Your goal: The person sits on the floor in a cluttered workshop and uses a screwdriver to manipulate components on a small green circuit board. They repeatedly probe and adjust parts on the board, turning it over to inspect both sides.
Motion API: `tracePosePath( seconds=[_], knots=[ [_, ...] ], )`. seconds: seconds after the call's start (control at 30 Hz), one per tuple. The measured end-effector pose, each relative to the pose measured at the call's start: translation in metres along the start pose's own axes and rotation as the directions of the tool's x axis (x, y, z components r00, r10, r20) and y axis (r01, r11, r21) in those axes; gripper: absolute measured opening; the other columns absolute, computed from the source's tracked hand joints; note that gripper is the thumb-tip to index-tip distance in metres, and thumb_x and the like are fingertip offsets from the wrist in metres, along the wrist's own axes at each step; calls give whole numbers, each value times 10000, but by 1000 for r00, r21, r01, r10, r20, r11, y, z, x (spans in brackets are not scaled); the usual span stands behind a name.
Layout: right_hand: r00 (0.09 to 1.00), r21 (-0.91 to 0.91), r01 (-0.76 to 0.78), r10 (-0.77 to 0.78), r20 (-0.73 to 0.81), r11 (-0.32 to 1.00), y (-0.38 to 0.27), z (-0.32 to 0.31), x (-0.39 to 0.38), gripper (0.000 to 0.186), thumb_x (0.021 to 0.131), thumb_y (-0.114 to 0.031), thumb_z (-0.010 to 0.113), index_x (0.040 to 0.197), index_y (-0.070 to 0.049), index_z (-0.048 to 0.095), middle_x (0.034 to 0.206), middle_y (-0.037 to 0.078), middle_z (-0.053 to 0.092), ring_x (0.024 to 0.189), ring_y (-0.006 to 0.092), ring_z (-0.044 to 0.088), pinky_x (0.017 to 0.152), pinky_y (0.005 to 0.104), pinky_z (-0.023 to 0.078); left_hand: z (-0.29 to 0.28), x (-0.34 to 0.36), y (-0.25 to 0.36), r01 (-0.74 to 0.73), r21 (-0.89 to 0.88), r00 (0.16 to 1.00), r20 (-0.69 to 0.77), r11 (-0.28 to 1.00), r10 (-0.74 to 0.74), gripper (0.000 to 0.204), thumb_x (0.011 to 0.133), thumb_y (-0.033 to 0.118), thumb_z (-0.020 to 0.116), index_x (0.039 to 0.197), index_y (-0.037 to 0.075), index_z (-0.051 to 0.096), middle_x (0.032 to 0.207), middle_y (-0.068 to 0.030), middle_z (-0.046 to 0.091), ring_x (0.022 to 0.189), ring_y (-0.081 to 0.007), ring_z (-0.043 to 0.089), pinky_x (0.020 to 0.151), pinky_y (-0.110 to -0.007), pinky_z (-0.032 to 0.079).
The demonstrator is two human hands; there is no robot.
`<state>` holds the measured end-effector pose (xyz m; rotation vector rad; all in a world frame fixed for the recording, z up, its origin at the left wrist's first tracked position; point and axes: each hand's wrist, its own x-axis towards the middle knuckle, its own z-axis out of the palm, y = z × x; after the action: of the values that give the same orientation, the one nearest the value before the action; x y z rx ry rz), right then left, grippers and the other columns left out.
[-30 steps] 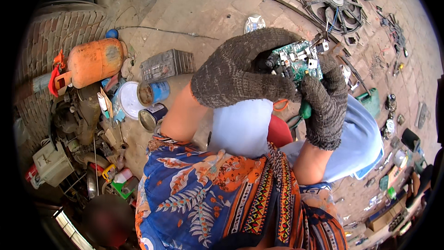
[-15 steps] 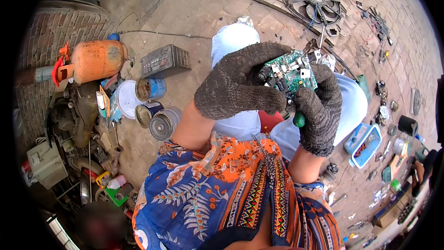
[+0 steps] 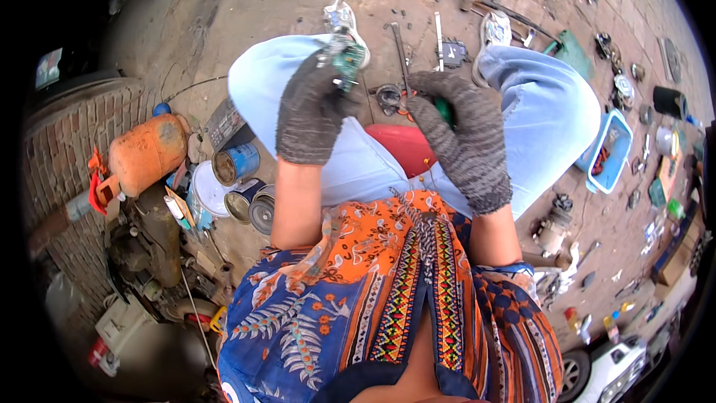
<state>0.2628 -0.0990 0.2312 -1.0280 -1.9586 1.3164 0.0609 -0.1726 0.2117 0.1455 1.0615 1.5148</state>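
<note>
Both my hands wear dark grey knitted gloves. Raised over my left knee, my left hand is closed on a green circuit board, which is tilted almost edge-on and blurred by motion. My right hand is closed around a green-handled tool in front of my right thigh. Fingers cover most of that tool, so its working end cannot be made out. The two hands are apart. Beyond them on the ground lie a dark metal rod, a silver flat bar and a small dark box-shaped part.
A hammer and a green sheet lie beyond my right foot. To the right stands a blue tub among scattered metal parts. At left are an orange gas cylinder, a car battery and several paint cans.
My hands have moved apart. The board has gone left with my left hand, away from my right hand, which still grips the green-handled tool. My knees are spread wider, and the view has shifted.
</note>
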Motion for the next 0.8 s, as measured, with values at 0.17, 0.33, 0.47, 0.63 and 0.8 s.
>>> tracePosePath(
  seconds=[0.17,0.33,0.47,0.63,0.8],
  knots=[
    [965,-637,24,149,216,770,15,19,-4,325,815,-265,624,1081,-78,632,1162,170,555,1059,330,539,911,418,423,-31,18,-7,1,-164,994,-105,986,-18,256,875,139,556,1073,-23,541,908,-148,627,728,-210,630,569,-267,546],
    [711,-525,348,147,688,777,-54,27,-6,353,813,-333,605,1079,-103,628,1274,148,484,1193,326,438,1009,411,351,-32,26,-11,62,-190,989,-121,980,-86,306,893,142,508,1139,-40,514,927,-165,626,749,-220,621,604,-286,555],
    [631,-383,487,-13,776,785,-81,40,-24,341,811,-335,604,1054,-96,635,1227,153,508,1154,322,465,982,408,369,-25,30,-18,114,-220,989,-73,969,-132,374,891,145,495,1218,-38,477,975,-167,612,776,-214,598,626,-299,547],
    [606,-326,546,-95,790,771,-82,58,-36,330,810,-336,602,1022,-88,644,1168,160,539,1105,318,499,949,405,391,-13,28,-27,93,-198,995,2,976,-95,209,874,140,558,1012,-16,579,905,-144,645,771,-233,624,615,-301,534],
    [582,-276,569,-143,800,774,-76,73,-45,321,808,-338,601,991,-79,653,1109,167,569,1056,314,532,915,402,413,-35,22,-29,140,-284,990,13,948,-142,227,869,145,557,1028,-15,579,932,-158,642,790,-244,627,629,-321,540]
  ],
)
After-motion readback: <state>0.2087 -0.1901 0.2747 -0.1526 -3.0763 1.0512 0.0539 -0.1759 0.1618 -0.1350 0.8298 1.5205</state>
